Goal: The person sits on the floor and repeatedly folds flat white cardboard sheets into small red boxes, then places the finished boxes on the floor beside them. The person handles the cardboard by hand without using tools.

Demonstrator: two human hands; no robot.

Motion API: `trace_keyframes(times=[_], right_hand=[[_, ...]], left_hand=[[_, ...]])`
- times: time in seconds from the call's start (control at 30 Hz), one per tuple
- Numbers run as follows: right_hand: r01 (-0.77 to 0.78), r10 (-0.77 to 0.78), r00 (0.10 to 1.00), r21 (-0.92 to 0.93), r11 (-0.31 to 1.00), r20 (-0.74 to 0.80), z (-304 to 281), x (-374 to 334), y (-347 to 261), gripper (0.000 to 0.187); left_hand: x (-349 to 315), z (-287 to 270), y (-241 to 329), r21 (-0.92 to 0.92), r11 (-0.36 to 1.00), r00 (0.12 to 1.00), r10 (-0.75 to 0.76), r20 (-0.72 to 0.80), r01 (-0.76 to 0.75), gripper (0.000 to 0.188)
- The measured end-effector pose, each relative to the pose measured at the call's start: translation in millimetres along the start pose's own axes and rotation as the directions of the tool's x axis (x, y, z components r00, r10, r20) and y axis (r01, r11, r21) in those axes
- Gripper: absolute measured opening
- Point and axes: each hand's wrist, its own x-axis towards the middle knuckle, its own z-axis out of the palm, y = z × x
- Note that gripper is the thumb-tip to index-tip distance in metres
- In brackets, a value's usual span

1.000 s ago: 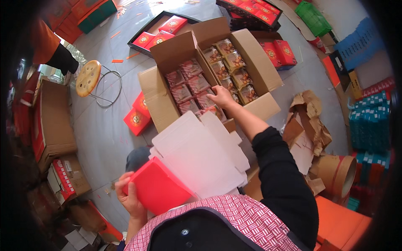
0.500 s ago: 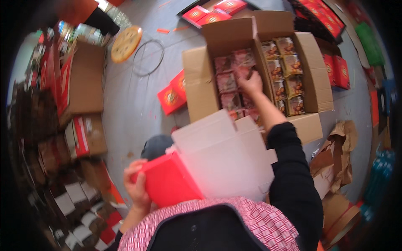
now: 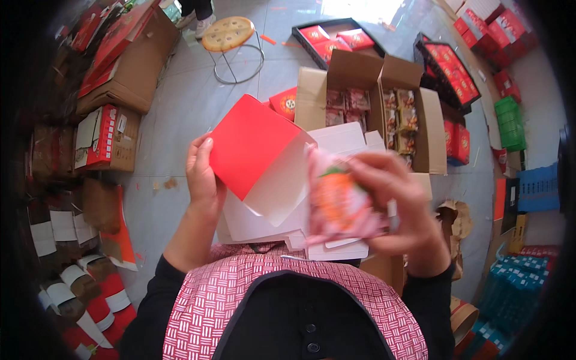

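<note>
Left hand (image 3: pixel 203 180) closed on the edge of a red box (image 3: pixel 255 150), open side turned toward the right hand. Right hand (image 3: pixel 393 201) gripping a pink packet (image 3: pixel 337 201), just beside the box mouth. White flat cartons (image 3: pixel 282 225) stacked under both hands. Beyond the hands, an open cardboard case (image 3: pixel 372 108) of packets on the floor; stool (image 3: pixel 228 35) farther off.
</note>
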Motion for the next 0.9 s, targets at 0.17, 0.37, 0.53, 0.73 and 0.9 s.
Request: trace_keyframes(times=[0.17, 0.37, 0.53, 0.73, 0.9], right_hand=[[-0.09, 0.058, 0.995, -0.45, 0.888, -0.086, 67, 18, -25, 0.06], [-0.028, -0.212, 0.896, -0.525, 0.851, -0.391, 94, 38, -32, 0.066], [-0.029, -0.059, 0.74, -0.12, 0.992, -0.67, 127, -6, 1, 0.063], [-0.063, 0.481, 0.699, 0.625, 0.778, -0.529, 167, 8, -6, 0.078], [0.023, 0.415, 0.675, 0.58, 0.815, -0.61, 143, -7, 9, 0.072]], left_hand=[[-8, -17, -3, -0.089, 0.996, 1.0, -0.029, 0.006, 0.029, 0.021], [-38, -28, -13, -0.276, 0.944, 0.983, -0.172, 0.057, 0.181, 0.025], [-35, -30, -6, -0.539, 0.8, 0.965, -0.222, 0.143, 0.264, 0.027], [-81, 0, -25, -0.284, 0.887, 0.894, -0.247, 0.374, 0.364, 0.038], [-104, -12, -23, -0.226, 0.831, 0.766, -0.315, 0.561, 0.508, 0.054]])
